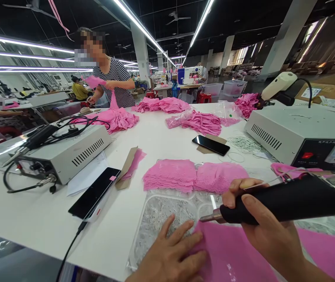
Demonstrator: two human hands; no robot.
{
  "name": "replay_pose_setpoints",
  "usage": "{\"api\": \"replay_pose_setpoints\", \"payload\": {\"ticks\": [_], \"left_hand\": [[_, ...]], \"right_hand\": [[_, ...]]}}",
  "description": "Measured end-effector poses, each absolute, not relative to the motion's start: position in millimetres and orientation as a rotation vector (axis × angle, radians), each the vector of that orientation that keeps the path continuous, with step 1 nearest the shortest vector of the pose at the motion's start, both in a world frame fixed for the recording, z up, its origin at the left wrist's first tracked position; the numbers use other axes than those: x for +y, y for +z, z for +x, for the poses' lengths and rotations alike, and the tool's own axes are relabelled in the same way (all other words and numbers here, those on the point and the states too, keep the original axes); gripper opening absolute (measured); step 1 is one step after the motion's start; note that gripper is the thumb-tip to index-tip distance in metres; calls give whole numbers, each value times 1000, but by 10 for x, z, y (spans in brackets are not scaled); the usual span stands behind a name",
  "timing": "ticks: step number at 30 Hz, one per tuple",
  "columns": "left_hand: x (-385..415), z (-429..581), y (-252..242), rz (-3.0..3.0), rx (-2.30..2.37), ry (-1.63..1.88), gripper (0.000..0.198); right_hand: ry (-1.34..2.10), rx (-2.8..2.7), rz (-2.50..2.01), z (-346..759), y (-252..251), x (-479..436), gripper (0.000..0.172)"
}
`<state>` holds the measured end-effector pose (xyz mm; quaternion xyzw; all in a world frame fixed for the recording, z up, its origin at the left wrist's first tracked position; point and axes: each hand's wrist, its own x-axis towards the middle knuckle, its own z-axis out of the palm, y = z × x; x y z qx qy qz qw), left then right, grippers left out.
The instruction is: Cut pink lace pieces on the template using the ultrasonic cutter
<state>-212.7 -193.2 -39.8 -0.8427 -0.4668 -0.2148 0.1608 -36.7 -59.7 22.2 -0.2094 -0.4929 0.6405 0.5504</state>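
My right hand point(270, 223) is wrapped round a black hand-held tool point(285, 197) with a thin metal tip. The tip touches or hovers just over the corner of a pink cloth piece point(229, 250); which of the two I cannot tell. My left hand point(174, 252) lies with its fingers spread, partly on the cloth's left edge and partly over a clear plastic tray point(144, 213). Many tiny silvery bits fill the tray. Beyond it rest two neat stacks of pink lace-edged pieces, a left stack point(169, 175) and a right stack point(221, 176).
A grey power box point(67, 154) with another black tool stands left, a larger one point(290, 129) right. Two phones, one at left point(95, 192) and one at centre point(211, 145), lie on the white table point(152, 135). Across it, a co-worker point(111, 78) handles pink cloth.
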Motion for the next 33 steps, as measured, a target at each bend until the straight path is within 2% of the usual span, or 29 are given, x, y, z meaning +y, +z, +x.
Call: {"api": "replay_pose_setpoints", "payload": {"ticks": [10, 16, 29, 33], "left_hand": [[-1963, -2103, -347, -2437, -1360, -631, 26], [-2180, -2204, -368, -2343, -1366, -637, 38], [-2350, -2237, -478, -2323, -1411, -640, 39], [-2350, -2224, -476, -2332, -1415, -665, 36]], "right_hand": [[1462, -1260, -541, -351, 217, -571, 23], [1612, -1184, -514, -277, 176, -594, 20], [1663, -1266, -496, -272, 118, -615, 19], [1711, -1359, -560, -231, 107, -562, 24]]}}
